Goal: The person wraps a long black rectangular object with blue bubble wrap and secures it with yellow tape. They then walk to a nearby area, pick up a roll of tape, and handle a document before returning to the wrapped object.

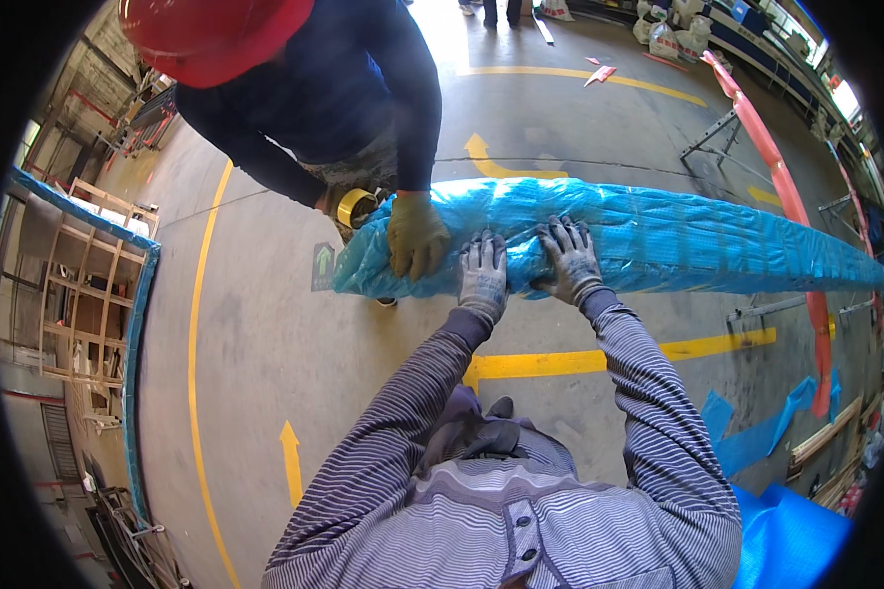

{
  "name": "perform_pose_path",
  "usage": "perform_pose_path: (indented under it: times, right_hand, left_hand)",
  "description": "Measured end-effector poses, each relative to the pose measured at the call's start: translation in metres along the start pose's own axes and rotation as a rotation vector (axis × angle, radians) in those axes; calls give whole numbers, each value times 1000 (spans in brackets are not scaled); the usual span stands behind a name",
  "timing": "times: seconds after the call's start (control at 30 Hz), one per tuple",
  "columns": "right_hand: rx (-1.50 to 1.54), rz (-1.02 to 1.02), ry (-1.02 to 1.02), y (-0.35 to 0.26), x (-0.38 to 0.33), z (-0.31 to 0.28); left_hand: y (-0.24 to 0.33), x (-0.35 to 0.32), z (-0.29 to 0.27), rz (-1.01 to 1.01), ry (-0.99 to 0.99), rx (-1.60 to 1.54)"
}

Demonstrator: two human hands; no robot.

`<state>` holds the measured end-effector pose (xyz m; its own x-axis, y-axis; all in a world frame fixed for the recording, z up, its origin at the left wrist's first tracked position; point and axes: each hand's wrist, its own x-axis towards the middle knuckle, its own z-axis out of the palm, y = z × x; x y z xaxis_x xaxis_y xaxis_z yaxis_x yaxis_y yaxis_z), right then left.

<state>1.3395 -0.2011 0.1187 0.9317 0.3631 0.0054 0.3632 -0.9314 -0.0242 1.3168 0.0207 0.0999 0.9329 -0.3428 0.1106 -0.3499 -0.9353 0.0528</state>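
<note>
A long bundle wrapped in shiny blue plastic film (658,239) stretches from the middle of the view to the far right. My left hand (483,275), in a grey work glove, presses on its near side with the fingers stretched upward. Close beside it, my gloved right hand (570,260) lies on the wrapping with its fingers spread. A co-worker in a red helmet (211,34) leans over the bundle's left end. That person's gloved hand (417,236) rests on the film, and a yellow roll of tape (356,206) is at their other hand.
Red-wrapped trestles (771,162) support the bundle at the right. Loose blue sheeting (791,535) lies at the lower right, near wooden strips (825,432). A blue-edged frame (139,344) stands at the left. Yellow lines (198,294) mark the concrete floor.
</note>
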Motion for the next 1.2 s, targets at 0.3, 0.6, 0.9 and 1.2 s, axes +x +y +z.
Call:
perform_pose_path:
  times: [0.3,0.6,0.9,1.2]
  right_hand:
    - [-18,10,-12,0,1,2]
    - [-14,13,-2,-1,1,2]
    - [-9,16,-4,0,2,5]
    - [2,10,8,0,3,6]
  left_hand:
    - [2,1,3,-10,-1,35]
    - [6,2,-3,-36,-46,24]
    - [9,4,-12,-52,-150,27]
    - [10,4,-5,-60,-147,60]
